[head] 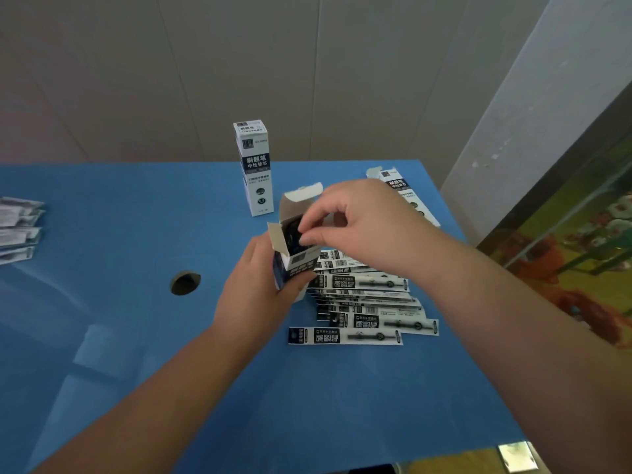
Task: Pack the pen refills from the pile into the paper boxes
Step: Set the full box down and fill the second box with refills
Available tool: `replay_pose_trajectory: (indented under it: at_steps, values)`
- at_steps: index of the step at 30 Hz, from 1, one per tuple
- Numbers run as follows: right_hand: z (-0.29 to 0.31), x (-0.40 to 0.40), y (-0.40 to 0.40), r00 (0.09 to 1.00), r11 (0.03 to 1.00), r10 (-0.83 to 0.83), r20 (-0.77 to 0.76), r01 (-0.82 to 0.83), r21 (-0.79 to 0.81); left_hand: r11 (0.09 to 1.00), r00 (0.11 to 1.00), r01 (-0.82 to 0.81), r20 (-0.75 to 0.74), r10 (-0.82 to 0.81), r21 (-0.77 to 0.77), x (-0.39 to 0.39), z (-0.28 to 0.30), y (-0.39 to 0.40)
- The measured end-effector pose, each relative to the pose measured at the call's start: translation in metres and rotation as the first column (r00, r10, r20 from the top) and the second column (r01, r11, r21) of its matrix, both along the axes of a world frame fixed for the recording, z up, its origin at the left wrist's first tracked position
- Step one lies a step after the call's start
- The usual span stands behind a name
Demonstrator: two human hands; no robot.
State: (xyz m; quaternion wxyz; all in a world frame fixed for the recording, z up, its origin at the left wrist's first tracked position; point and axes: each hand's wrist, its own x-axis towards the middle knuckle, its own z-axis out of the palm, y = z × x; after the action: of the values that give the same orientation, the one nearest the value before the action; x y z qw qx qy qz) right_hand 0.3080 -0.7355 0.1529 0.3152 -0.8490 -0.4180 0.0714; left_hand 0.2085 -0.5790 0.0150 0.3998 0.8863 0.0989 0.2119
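Left hand [254, 289] grips the open box [294, 248] (flaps up) mid-table; right hand [355, 224] pinches refills [295, 234] at its mouth.

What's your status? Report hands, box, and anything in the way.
Left hand grips open box. Right hand pinches refills at its mouth. Pile of refills waiting on the table. Nothing in the way.

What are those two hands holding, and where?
The left hand grips the open paper box around its lower body. The right hand has its fingertips at the box's open top; any grip there cannot be told.
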Motion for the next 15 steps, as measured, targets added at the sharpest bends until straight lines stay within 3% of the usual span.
replay_pose_trajectory:
  at_steps: [4, 6, 8, 11, 15]
  values:
    - [-0.017, 0.008, -0.008, 0.992, 0.963, -0.118, 0.054, 0.101, 0.249, 0.999, 1.000, -0.023, -0.015, 0.023, -0.022, 0.001, -0.002, 0.001]
    - [-0.034, 0.022, -0.021, 0.973, 0.943, -0.229, 0.037, 0.212, 0.257, 0.999, 0.999, -0.037, -0.023, 0.036, -0.036, 0.001, -0.003, 0.002]
    - [-0.056, 0.037, -0.035, 0.962, 0.962, -0.271, 0.042, 0.272, -0.017, 0.998, 0.999, -0.046, -0.031, 0.044, -0.044, 0.001, -0.004, 0.002]
    - [-0.089, 0.045, -0.050, 0.973, 0.880, -0.206, 0.100, 0.230, -0.417, 0.998, 0.998, -0.048, -0.041, 0.045, -0.052, 0.001, -0.004, 0.002]
    - [-0.106, 0.044, -0.042, 0.978, 0.825, -0.106, 0.179, 0.187, -0.533, 0.997, 0.998, -0.045, -0.049, 0.042, -0.057, 0.000, -0.001, -0.001]
